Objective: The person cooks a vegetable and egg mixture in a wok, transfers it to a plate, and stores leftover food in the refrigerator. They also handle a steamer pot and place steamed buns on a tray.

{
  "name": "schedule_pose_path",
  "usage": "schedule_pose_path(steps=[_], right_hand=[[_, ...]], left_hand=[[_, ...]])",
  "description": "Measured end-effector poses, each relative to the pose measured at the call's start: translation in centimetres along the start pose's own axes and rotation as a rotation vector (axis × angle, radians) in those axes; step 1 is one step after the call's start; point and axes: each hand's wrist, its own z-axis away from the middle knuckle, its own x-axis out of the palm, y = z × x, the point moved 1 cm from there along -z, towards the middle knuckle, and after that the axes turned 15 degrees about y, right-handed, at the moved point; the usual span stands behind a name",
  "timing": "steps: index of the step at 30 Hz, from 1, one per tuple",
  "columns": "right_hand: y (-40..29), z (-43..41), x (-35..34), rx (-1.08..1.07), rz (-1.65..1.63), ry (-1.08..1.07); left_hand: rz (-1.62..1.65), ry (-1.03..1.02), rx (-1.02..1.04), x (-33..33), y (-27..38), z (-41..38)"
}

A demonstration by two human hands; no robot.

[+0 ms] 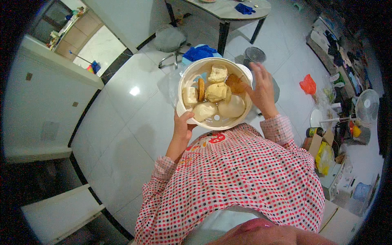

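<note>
My left hand (pixel 183 125) grips the lower left handle of a round white plastic steamer basket (pixel 216 126), tilted toward me in front of my chest. Inside lie two smooth white steamed buns, a pale bun (pixel 205 111) at the lower left and a rounder one (pixel 231 106) beside it. Above them rest a yellowish folded roll (pixel 216 92), two cut-looking white buns (pixel 218 73), and a browned flat cake (pixel 201 89) on edge. A second browned cake (pixel 235 83) leans near the right wall. Beside that wall is my right hand (pixel 261 88), fingers apart, thumb over the rim; whether it touches the cake is unclear.
Beyond the basket stand a table (pixel 208 8) with a blue cloth (pixel 245 9), a grey-topped stool (pixel 170 38) and a dark bin (pixel 255 55). Another blue cloth (pixel 199 53) lies behind the rim. At right are a red plastic bag (pixel 307 84) and a fan (pixel 367 107).
</note>
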Motion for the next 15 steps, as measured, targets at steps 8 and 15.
schedule_pose_path(steps=[8,15], right_hand=[[1.3,2.6,2.2,1.153,-0.894,-0.647],[2.1,2.0,4.5,0.988,-0.986,-0.626]], left_hand=[[0.098,0.05,0.073,-1.6,-0.8,0.1],[0.176,0.06,0.02,-1.6,0.8,-0.7]])
